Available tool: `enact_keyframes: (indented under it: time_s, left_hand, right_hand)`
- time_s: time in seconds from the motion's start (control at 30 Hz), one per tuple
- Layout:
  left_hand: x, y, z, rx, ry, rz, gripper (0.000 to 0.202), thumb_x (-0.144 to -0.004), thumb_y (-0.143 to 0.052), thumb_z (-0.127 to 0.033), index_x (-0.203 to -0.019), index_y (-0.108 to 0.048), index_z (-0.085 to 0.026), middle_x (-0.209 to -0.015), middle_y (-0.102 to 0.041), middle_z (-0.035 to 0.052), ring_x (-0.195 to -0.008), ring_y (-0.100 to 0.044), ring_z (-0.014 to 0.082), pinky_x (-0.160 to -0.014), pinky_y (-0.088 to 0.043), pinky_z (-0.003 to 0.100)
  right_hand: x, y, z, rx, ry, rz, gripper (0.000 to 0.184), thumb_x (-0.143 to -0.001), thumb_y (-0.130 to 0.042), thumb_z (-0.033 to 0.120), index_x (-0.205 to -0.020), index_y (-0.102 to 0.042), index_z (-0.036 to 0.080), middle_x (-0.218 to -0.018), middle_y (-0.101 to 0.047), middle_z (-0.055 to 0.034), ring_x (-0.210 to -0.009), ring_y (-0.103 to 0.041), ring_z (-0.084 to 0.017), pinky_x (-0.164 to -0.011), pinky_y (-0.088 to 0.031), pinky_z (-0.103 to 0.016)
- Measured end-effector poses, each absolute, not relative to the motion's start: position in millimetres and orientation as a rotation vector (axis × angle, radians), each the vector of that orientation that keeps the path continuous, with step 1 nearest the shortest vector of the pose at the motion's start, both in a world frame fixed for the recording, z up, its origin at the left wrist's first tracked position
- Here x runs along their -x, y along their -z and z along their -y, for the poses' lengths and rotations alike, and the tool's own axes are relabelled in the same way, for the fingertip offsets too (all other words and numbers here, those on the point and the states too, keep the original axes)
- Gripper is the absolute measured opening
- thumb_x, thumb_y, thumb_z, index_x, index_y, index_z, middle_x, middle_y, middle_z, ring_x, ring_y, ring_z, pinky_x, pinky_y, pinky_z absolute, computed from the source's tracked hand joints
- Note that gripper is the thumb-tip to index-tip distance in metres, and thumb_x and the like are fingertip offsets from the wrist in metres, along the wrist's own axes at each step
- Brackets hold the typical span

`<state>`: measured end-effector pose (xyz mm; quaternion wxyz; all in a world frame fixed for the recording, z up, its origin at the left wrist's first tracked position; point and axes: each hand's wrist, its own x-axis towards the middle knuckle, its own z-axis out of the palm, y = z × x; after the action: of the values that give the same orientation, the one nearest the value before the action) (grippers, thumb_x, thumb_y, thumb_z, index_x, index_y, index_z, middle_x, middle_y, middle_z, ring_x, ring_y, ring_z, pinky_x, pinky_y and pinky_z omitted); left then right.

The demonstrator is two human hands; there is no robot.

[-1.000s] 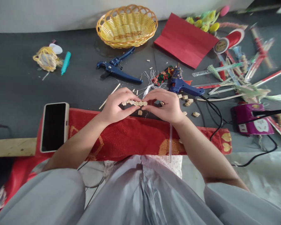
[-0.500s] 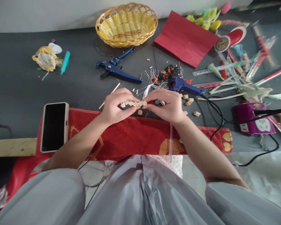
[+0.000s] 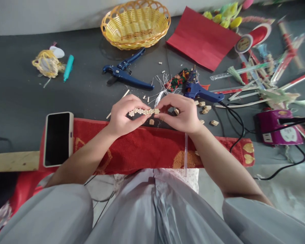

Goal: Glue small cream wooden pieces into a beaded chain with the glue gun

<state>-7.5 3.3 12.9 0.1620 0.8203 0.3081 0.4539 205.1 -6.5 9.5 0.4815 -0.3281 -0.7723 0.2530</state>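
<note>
Between both hands is a pale strip (image 3: 139, 111) made up of small round-ended pieces, like short stick or straw bundles joined in a row. My left hand (image 3: 124, 117) is closed on its middle part, thumb below and fingers above. My right hand (image 3: 180, 113) pinches the strip's right end. Just beneath the strip a small loose bundle (image 3: 151, 122) lies on the dark table, and several more bundles (image 3: 206, 109) lie around my right hand. Both forearms cross a red towel (image 3: 137, 149) along the table edge. A blue glue gun (image 3: 203, 93) rests beyond my right hand.
Blue cutters (image 3: 128, 76) and a yellow woven basket (image 3: 137, 28) stand farther back. Red paper (image 3: 200, 40), a ribbon spool (image 3: 252, 38) and a purple power socket (image 3: 279, 127) with black cables are at right. At left are a phone (image 3: 58, 139) and a turquoise glue stick-like tube (image 3: 68, 68).
The view has shifted slightly. Both hands keep their grip on the strip, and a little more of its left end shows beside my left hand.
</note>
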Motion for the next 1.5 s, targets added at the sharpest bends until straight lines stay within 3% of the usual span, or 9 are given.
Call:
enact_keyframes:
  time_s: [0.27,0.43,0.63,0.83,1.07,1.23,1.5]
  left_hand:
    - [5,-10,-5,-2.238,-1.332,-0.848,0.008,-0.082,-0.075,-0.026,-0.085,-0.070,-0.021,-0.081,-0.073,-0.0014,-0.076,-0.068,0.0112,-0.072,-0.054,0.025]
    - [8,-8,-9,-2.091,-1.372,-0.936,0.016,-0.084,-0.074,-0.037,-0.084,-0.068,-0.022,-0.080,-0.070,-0.0012,-0.075,-0.065,0.0118,-0.071,-0.054,0.028]
    - [9,-7,-8,-1.982,-1.285,-0.943,0.021,-0.085,-0.072,-0.045,-0.085,-0.067,-0.024,-0.082,-0.069,-0.0003,-0.076,-0.065,0.0117,-0.070,-0.054,0.028]
    - [3,3,-5,-1.673,-1.298,-0.897,0.028,-0.078,-0.078,-0.049,-0.088,-0.070,-0.025,-0.082,-0.069,-0.0017,-0.067,-0.063,0.0076,-0.061,-0.053,0.021]
    - [3,2,-7,-1.634,-1.288,-0.855,0.024,-0.078,-0.080,-0.044,-0.088,-0.071,-0.025,-0.083,-0.071,-0.0017,-0.069,-0.065,0.0073,-0.063,-0.054,0.020]
    - [3,-4,-6,-1.763,-1.255,-0.877,0.019,-0.080,-0.079,-0.038,-0.088,-0.071,-0.023,-0.083,-0.072,-0.0007,-0.075,-0.065,0.0085,-0.070,-0.053,0.021]
    - [2,-4,-2,-2.035,-1.152,-0.985,0.019,-0.084,-0.074,-0.038,-0.087,-0.069,-0.020,-0.085,-0.072,0.0028,-0.079,-0.066,0.0132,-0.071,-0.052,0.026]
  right_hand:
    - [-207,-9,6,0.826,-0.717,1.829,0.031,-0.080,-0.077,0.047,-0.081,-0.070,0.017,-0.076,-0.070,-0.0023,-0.065,-0.061,-0.011,-0.059,-0.050,-0.024]
    - [-208,-9,5,0.902,-1.037,1.624,0.036,-0.076,-0.079,0.051,-0.082,-0.070,0.016,-0.080,-0.069,-0.0037,-0.073,-0.065,-0.012,-0.065,-0.055,-0.025]
    - [-206,-8,5,0.815,-1.325,1.411,0.033,-0.077,-0.080,0.045,-0.087,-0.067,0.016,-0.080,-0.066,-0.0012,-0.065,-0.060,-0.008,-0.058,-0.053,-0.021]
    - [-205,-13,11,0.861,-0.963,1.618,0.020,-0.083,-0.073,0.035,-0.088,-0.066,0.017,-0.086,-0.069,-0.0044,-0.074,-0.064,-0.011,-0.066,-0.055,-0.024]
    - [-206,-7,8,0.999,-0.531,2.120,0.010,-0.085,-0.062,0.024,-0.087,-0.069,0.016,-0.080,-0.068,-0.0044,-0.066,-0.056,-0.012,-0.063,-0.047,-0.026]
    - [-207,-7,8,1.129,-0.503,2.130,0.012,-0.083,-0.062,0.020,-0.090,-0.071,0.016,-0.082,-0.069,-0.0050,-0.067,-0.056,-0.013,-0.064,-0.045,-0.027]
    - [-204,-13,10,0.936,-0.581,1.909,0.018,-0.089,-0.067,0.033,-0.085,-0.073,0.017,-0.077,-0.071,-0.0036,-0.065,-0.059,-0.012,-0.061,-0.048,-0.025]
